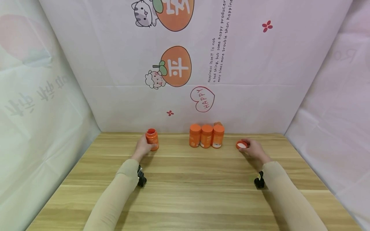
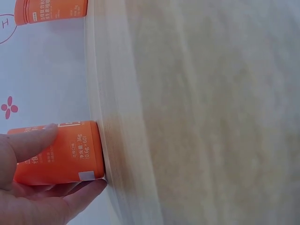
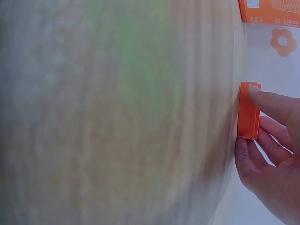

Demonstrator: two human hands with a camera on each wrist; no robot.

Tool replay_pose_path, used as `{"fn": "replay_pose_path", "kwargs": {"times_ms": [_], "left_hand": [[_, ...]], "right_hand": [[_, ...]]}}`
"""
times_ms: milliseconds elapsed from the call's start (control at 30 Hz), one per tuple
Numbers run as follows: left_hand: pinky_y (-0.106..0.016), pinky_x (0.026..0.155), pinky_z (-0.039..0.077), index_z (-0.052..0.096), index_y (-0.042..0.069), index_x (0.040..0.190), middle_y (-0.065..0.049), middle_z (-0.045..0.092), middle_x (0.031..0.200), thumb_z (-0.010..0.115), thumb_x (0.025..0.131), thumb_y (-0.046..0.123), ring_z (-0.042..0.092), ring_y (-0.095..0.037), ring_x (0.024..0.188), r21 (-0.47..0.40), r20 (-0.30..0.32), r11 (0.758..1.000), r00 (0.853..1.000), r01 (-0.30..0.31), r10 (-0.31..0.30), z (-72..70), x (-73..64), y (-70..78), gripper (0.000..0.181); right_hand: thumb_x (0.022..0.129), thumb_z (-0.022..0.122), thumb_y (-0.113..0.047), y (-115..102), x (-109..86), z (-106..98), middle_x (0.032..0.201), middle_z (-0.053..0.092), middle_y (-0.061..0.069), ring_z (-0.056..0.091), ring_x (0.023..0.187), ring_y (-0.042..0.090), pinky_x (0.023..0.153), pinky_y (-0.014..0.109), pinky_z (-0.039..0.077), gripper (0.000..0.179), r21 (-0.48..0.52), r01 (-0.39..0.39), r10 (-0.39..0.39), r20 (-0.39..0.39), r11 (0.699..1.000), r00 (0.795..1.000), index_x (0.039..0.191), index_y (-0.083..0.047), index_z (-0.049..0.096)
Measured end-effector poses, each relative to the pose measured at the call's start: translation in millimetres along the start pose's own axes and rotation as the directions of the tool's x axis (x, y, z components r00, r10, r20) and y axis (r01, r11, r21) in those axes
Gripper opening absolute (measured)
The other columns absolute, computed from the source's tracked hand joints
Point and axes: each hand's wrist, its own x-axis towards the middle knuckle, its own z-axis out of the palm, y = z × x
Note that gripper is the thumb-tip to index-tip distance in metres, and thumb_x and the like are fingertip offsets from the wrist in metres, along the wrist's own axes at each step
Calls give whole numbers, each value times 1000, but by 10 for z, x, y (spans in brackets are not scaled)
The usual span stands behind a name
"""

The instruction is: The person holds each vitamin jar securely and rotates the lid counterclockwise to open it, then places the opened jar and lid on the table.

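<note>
My left hand (image 1: 143, 147) grips an orange bottle (image 1: 152, 140) that stands upright and uncapped near the back of the table. In the left wrist view the thumb lies along the label of the bottle (image 2: 56, 152) and the fingers curl under its other side. Off to the right, my right hand (image 1: 254, 149) pinches an orange lid (image 1: 241, 145) by its rim, its white inside facing up. The right wrist view has the lid (image 3: 248, 110) close against the tabletop, between thumb and fingers.
Between the hands, three capped orange bottles (image 1: 206, 136) stand in a row at the back. A small orange-brown piece (image 1: 218, 123) shows behind the rightmost one. The wooden table (image 1: 196, 186) ends at a printed white cloth backdrop (image 1: 245, 106), with cloth on both sides.
</note>
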Motion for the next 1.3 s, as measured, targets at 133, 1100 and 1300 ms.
{"fn": "replay_pose_path", "kwargs": {"times_ms": [133,1100,1300], "left_hand": [[-52,105,35,35,-5,133,-26,49,130,64,84,3,48,-40,120,7,4,1000,1000,-8,8,7,-5,-11,57],[-52,103,37,37,-9,130,-28,48,130,67,86,12,48,-41,120,2,10,998,998,63,-63,-5,-75,9,57],[-52,103,37,37,-9,131,-30,47,133,66,86,15,47,-42,122,13,12,994,994,104,-104,-40,-125,52,59]], "right_hand": [[90,63,-11,3,-12,-6,126,51,35,53,111,46,88,52,46,56,12,-9,8,14,1000,1000,136,11,40],[90,63,-12,49,12,-48,129,47,37,49,117,48,93,54,42,61,33,-10,8,44,999,999,138,14,34],[91,62,-16,41,-3,-94,132,41,40,43,121,51,97,56,39,66,25,-32,30,54,999,998,137,19,30]]}}
